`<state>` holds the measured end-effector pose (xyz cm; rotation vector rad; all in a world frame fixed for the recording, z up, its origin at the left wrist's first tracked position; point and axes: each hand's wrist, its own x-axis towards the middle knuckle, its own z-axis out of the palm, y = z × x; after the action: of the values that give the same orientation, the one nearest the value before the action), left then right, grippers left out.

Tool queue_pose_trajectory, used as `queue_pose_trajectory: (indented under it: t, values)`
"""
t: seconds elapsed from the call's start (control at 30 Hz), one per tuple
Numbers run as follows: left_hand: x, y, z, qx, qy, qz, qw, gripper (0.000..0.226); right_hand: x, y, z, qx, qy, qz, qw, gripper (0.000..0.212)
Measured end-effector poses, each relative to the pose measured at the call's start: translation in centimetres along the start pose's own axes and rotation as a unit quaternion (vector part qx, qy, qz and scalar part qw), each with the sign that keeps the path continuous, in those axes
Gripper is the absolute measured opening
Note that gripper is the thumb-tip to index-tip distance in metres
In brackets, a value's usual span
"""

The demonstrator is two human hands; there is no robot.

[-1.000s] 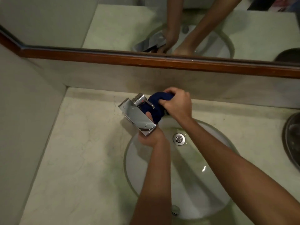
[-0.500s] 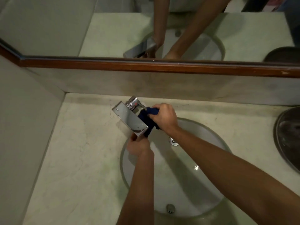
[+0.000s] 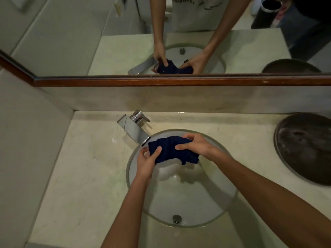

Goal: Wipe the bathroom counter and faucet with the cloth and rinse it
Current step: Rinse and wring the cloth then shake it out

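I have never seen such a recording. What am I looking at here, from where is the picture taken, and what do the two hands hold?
No machine here: a person wears a camera on the head, looking down at their own arms. The left hand and right hand both grip a dark blue cloth over the glass sink basin. The chrome faucet stands at the basin's back left on a pale stone counter; no water is visibly running. A dark round dish sits at the right. The mirror above repeats the scene.

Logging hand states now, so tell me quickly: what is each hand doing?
Left hand: grips the left end of the blue cloth.
Right hand: grips the cloth's right part, over the sink.
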<state>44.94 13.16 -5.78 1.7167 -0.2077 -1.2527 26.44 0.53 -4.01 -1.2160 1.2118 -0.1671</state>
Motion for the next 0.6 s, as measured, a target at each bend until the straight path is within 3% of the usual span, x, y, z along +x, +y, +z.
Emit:
queue_pose_trajectory:
  t: [0.2,0.3,0.43,0.6]
  values:
    - [-2.7,0.7,-1.2,0.032,-0.118,0.003,0.993,0.057,-4.9,2.3,-4.2,0.007,-0.06,0.008,0.998,0.042]
    - [-4.7,0.7,1.7,0.055,-0.171,0.004,0.984,0.047,-7.8,4.2,-7.5,0.059,-0.059,0.023,0.996,0.043]
    - [-7.3,0.6,8.8,0.059,-0.23,-0.017,0.971,0.047,-12.7,6.6,-13.6,0.156,0.01,0.023,0.987,0.041]
    - [-10.9,0.1,20.5,0.039,-0.269,-0.07,0.96,0.044,-18.7,9.0,-22.5,0.208,0.157,0.01,0.965,0.034]
